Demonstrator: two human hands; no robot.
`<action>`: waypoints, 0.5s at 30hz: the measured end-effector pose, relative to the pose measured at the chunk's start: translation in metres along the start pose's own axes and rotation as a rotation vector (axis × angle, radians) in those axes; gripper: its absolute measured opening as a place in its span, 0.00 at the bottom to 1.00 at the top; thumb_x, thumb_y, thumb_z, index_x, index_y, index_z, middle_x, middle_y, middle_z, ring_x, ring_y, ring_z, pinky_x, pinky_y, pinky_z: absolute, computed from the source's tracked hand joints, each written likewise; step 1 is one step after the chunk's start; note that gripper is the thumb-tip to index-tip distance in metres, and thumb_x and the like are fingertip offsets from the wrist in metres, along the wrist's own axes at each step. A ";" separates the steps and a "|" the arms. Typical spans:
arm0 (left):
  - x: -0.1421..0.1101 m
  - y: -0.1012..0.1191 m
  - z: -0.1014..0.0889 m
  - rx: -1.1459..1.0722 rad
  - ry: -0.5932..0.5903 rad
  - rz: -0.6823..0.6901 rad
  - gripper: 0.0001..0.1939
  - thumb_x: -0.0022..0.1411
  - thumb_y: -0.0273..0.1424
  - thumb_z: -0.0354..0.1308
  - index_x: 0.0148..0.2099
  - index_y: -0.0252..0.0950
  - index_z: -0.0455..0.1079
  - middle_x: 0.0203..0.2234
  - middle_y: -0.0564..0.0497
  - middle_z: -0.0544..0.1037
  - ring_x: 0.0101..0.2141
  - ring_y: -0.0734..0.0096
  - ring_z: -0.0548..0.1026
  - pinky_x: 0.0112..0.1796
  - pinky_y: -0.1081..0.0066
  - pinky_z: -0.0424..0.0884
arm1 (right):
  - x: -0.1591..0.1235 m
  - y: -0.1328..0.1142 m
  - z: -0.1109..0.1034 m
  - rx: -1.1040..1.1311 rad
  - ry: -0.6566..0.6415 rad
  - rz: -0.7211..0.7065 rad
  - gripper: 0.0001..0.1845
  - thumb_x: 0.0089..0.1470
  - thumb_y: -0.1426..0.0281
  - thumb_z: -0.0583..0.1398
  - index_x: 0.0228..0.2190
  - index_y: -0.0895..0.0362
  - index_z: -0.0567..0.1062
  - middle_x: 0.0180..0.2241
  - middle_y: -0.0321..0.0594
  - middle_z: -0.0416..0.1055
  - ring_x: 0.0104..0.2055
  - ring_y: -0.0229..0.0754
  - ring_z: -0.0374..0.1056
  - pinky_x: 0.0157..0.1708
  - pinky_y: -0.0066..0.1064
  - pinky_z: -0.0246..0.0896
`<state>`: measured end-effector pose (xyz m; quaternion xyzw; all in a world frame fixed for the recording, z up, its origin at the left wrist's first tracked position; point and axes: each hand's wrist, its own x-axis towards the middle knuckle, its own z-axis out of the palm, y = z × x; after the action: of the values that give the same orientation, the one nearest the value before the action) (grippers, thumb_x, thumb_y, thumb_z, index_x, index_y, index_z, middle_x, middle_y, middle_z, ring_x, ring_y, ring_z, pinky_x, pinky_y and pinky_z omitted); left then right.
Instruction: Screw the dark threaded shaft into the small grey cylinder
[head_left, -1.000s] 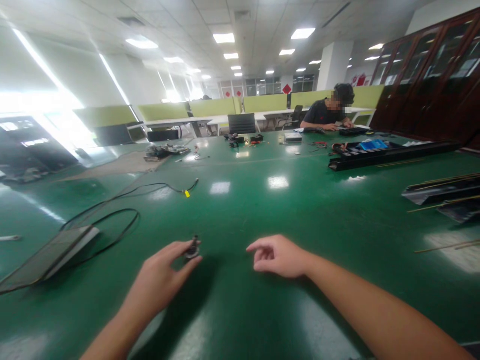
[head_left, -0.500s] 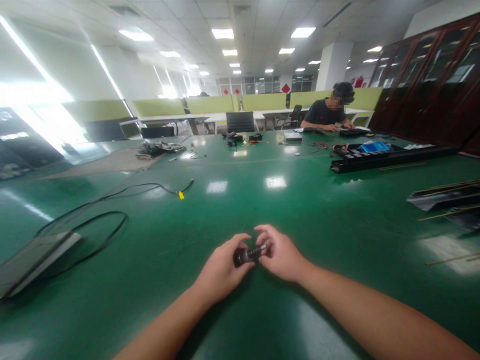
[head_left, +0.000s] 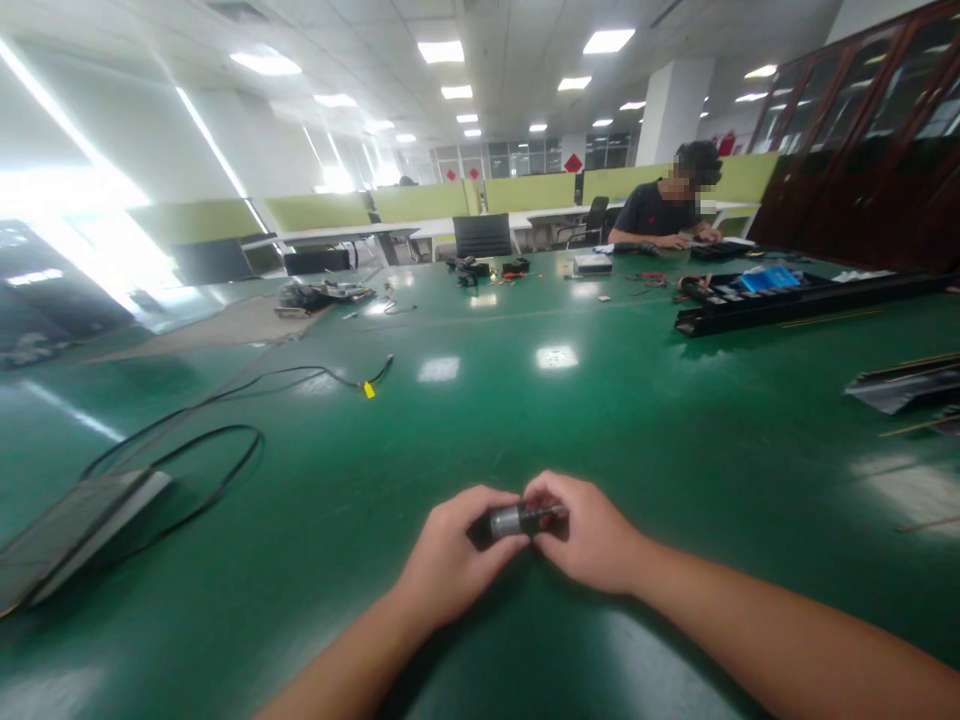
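Head view: my left hand [head_left: 448, 550] pinches the small cylinder [head_left: 508, 521] by its thick end, my right hand [head_left: 596, 535] its narrow end, above the tabletop [head_left: 637, 440]; aligned, gentle grips should keep it steady.

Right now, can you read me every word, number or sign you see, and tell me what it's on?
No words or numbers can be read.
Yellow tag on the black cable: too small and blurred.
Red diamond sign at the back: too small.
Dark shirt: small red mark, too blurred.
Small metallic part in the hands: no text I can make out.
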<state>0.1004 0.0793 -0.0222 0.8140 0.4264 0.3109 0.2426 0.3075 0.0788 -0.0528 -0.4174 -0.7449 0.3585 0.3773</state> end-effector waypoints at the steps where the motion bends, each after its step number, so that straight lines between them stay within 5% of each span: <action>1: 0.001 -0.001 0.001 -0.002 -0.004 -0.015 0.12 0.57 0.32 0.65 0.44 0.40 0.75 0.36 0.51 0.80 0.37 0.66 0.77 0.39 0.69 0.71 | 0.000 -0.001 0.000 0.000 -0.001 -0.003 0.18 0.45 0.81 0.61 0.39 0.54 0.72 0.36 0.36 0.74 0.35 0.40 0.69 0.35 0.28 0.63; 15: 0.003 -0.005 0.002 -0.016 -0.024 -0.030 0.14 0.58 0.37 0.66 0.46 0.39 0.77 0.39 0.47 0.81 0.40 0.63 0.79 0.45 0.65 0.73 | 0.002 -0.005 -0.003 -0.061 0.023 -0.014 0.06 0.52 0.75 0.64 0.34 0.55 0.78 0.34 0.38 0.76 0.36 0.42 0.70 0.37 0.30 0.62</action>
<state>0.1007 0.0842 -0.0255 0.8092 0.4331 0.3009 0.2590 0.3075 0.0788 -0.0471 -0.4274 -0.7541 0.3280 0.3755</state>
